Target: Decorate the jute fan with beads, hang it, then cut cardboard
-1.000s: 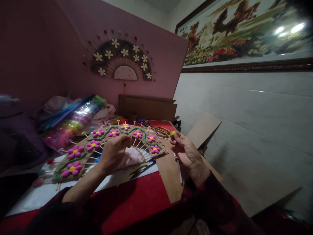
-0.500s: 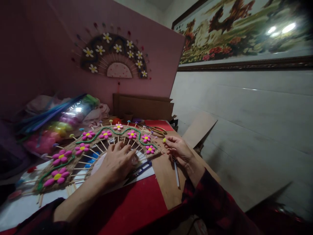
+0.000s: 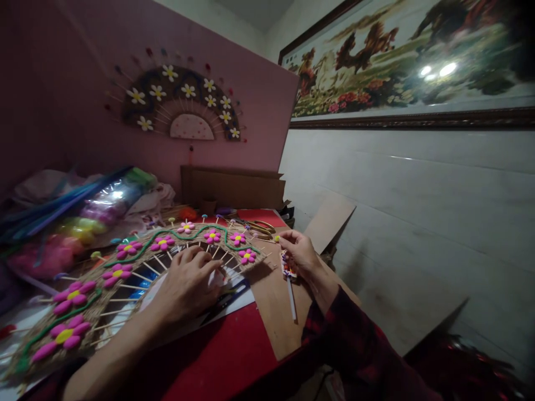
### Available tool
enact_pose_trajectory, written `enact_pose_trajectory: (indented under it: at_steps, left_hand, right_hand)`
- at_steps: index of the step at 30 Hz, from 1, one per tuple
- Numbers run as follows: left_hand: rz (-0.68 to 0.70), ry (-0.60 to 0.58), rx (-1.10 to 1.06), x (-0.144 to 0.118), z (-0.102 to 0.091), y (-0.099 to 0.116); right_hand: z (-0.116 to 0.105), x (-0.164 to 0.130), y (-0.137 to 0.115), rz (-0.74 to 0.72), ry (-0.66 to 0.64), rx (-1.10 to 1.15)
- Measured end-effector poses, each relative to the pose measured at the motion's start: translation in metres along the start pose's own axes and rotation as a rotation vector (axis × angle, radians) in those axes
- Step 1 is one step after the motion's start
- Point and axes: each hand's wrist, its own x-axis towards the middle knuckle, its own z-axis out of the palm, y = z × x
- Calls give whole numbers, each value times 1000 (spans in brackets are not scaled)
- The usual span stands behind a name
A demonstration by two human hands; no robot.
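Woven straw fan with pink clay flowers point(image 3: 125, 267), its near end cut off at the lower left edge.
The left hand point(image 3: 186, 284) lies flat, fingers spread, on the fan's spokes; the right hand point(image 3: 298, 253) pinches a small yellow bead point(image 3: 277, 239) at the fan's right tip, a white stick point(image 3: 291, 289) hanging beneath, its grip there unclear.

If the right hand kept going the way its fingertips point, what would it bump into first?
Most likely the woven fan: the right hand points left at the fan's near edge, holding a small yellow bead just short of a stick tip. Depth is uncertain.
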Motion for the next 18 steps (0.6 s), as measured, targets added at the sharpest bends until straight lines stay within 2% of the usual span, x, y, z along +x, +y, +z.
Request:
enact_pose_trajectory:
  at_steps: [3,10,18]
  left_hand:
    - [-1,9,-9,-1,2,-1]
    - [32,13,-39,-2,0,-2]
    - [56,81,-57,-1,-8,4]
  right_hand:
    - [1,5,-4,-4,-13,-38]
    - [1,4,-19,64,-163,-30]
    - [-12,9,-5,93,-217,43]
